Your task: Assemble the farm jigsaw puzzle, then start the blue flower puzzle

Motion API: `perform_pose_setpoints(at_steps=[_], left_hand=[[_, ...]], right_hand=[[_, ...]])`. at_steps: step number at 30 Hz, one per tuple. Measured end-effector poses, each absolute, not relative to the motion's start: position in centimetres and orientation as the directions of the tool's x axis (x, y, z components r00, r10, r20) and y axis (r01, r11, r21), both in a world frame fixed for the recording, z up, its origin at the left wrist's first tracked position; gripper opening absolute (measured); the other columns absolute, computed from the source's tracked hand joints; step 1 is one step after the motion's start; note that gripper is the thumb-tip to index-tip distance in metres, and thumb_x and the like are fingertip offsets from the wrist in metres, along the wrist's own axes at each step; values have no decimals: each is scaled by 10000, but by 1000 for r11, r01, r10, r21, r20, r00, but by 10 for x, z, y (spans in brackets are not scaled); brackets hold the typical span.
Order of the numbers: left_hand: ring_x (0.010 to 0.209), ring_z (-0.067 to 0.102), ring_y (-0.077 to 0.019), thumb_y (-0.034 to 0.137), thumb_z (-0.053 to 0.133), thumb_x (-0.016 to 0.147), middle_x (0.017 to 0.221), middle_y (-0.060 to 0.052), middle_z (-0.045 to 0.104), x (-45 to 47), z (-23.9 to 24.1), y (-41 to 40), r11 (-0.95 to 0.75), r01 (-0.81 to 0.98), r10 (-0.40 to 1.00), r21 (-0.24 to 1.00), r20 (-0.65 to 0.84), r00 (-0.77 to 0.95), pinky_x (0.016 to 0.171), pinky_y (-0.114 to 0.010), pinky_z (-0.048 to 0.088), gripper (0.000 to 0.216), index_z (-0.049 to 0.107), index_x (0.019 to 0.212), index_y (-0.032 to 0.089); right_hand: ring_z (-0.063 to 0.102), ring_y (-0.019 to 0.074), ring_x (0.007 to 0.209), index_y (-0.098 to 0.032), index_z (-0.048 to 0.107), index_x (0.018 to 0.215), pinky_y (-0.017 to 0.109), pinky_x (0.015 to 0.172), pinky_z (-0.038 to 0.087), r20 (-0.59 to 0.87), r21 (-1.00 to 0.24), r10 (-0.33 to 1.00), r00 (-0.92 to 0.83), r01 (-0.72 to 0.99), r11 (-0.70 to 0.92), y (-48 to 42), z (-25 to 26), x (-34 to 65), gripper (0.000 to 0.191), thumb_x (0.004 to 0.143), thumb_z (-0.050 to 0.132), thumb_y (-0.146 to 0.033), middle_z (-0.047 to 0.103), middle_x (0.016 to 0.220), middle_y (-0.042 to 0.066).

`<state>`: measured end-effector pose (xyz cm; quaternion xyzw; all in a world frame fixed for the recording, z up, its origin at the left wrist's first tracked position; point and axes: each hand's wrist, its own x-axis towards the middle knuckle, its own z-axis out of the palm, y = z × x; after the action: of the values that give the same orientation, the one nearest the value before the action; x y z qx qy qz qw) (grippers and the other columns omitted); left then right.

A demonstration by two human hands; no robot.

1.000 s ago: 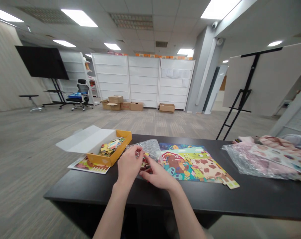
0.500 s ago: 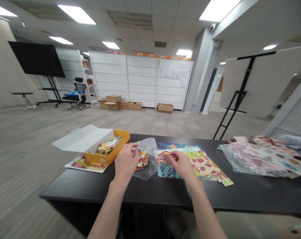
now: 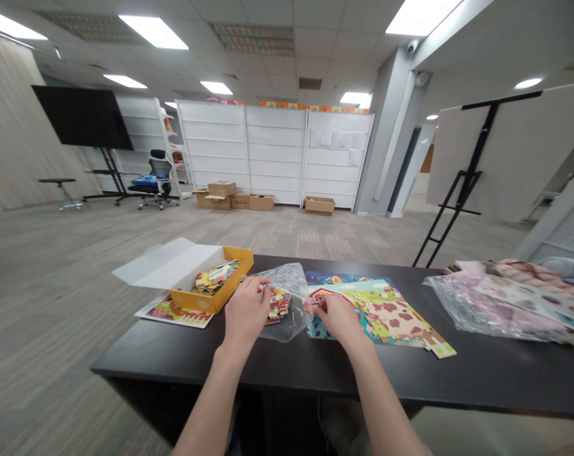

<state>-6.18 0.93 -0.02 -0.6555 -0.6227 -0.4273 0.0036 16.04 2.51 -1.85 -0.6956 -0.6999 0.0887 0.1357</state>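
Note:
My left hand (image 3: 249, 311) is curled at the near left side of a clear plastic bag (image 3: 293, 320), thumb and fingertips close together; whatever they hold is hidden. Loose jigsaw pieces (image 3: 279, 305) lie heaped at the bag, just right of these fingers. My right hand (image 3: 340, 320) is closed in a pinch over the left part of a partly assembled jigsaw puzzle (image 3: 396, 315), beside a red barn picture. Its fingertips hide whatever is between them. Beneath the joined pieces, a blue patterned sheet (image 3: 319, 277) shows at the back and left.
A yellow box (image 3: 242, 269) with a raised white lid (image 3: 170, 269) holds more pieces at the left. A picture card (image 3: 177, 312) lies under it. Plastic-wrapped pink cloth (image 3: 500, 307) occupies the right of the black table (image 3: 277, 365). Cardboard boxes (image 3: 222, 194) stand far back.
My right hand has moved left and slightly toward me, to the puzzle's left edge. My left hand remains at the bag. The whole view has shifted slightly.

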Motion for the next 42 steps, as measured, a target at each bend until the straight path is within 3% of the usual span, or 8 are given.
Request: perform_pose_setpoints(at_steps=[13, 19, 23, 28, 32, 35, 39, 42], left_hand=[[963, 676, -237, 246, 519, 923, 1011, -52, 725, -60, 2, 9, -217, 823, 811, 525, 565, -147, 830, -345, 506, 141, 655, 954, 221], [822, 669, -194, 268, 539, 900, 942, -34, 729, -61, 1, 11, -232, 784, 815, 576, 555, -166, 766, -305, 504, 144, 670, 939, 226], [718, 651, -170, 322, 571, 868, 797, -13, 710, -59, 0, 16, -264, 679, 839, 685, 511, -188, 708, -282, 503, 165, 693, 912, 219], [609, 642, -161, 403, 618, 806, 687, -5, 695, -56, 5, 19, -299, 471, 889, 830, 421, -179, 600, -261, 511, 239, 699, 873, 188], [635, 662, -164, 402, 622, 795, 754, -24, 730, -55, 6, 17, -301, 482, 881, 823, 434, -190, 615, -268, 520, 247, 705, 880, 186], [664, 669, -170, 390, 610, 812, 782, -24, 735, -57, 4, 16, -286, 561, 866, 776, 461, -195, 668, -290, 527, 226, 704, 884, 197], [676, 670, -165, 361, 591, 841, 837, -27, 740, -60, 2, 16, -309, 592, 858, 745, 486, -164, 711, -304, 540, 214, 700, 930, 199], [733, 677, -168, 300, 583, 850, 942, -48, 745, -61, 3, 14, -370, 607, 847, 703, 523, -90, 755, -318, 555, 212, 699, 995, 197]], right_hand=[[637, 151, 653, -214, 605, 880, 251, 647, 439, 241, -713, 970, 26, 683, 159, 33, -34, 170, 99, 795, 579, -170, 677, 711, -11], [607, 147, 583, -207, 617, 942, 236, 494, 435, 125, -970, 987, 97, 223, 100, 7, -7, 192, 271, 788, 666, -424, 672, 733, -4], [501, 79, 503, -195, 642, 945, 197, 445, 365, 94, -995, 979, -181, 0, 96, -13, 12, 192, 367, 746, 775, -473, 617, 685, -30], [583, 106, 539, -208, 613, 943, 214, 483, 454, 47, -997, 916, -398, 43, 69, -17, 6, 153, 346, 765, 776, -457, 592, 658, -47], [626, 127, 552, -222, 559, 929, 225, 472, 481, 71, -994, 965, -252, 57, 88, -7, -13, 114, 290, 771, 738, -388, 599, 700, -43], [672, 145, 622, -235, 555, 1092, 261, 522, 534, 108, -994, 973, -205, 3, 111, -4, -22, 95, 335, 800, 687, -336, 672, 921, 20], [722, 177, 842, -272, 527, 1327, 319, 743, 582, 178, -976, 897, -404, 40, 212, -13, -14, 97, 565, 793, 712, -265, 660, 1236, 77], [711, 183, 818, -222, 670, 1134, 290, 689, 552, 145, -962, 856, -497, 132, 240, -14, -3, 122, 329, 825, 697, -332, 724, 1059, 60]])
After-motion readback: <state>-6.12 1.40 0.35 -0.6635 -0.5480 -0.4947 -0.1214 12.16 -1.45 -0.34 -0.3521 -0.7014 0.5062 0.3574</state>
